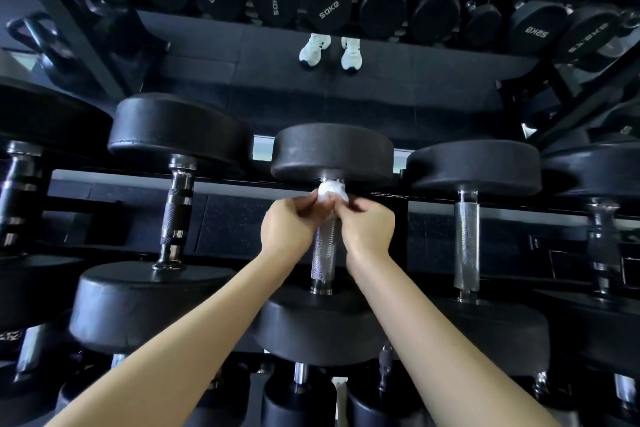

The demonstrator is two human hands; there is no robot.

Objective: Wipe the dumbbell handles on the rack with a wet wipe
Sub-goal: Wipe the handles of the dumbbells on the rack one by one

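Both hands — the left hand (289, 224) and right hand (369, 224) — pinch a bunched white wet wipe (331, 191) around the far end of the middle dumbbell's knurled handle (323, 253) on the rack (104, 180).

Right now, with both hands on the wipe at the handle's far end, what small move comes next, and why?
Probably draw the wet wipe toward you along the handle. The left hand and right hand pinch it up against the far head, and the knurled length below is bare.
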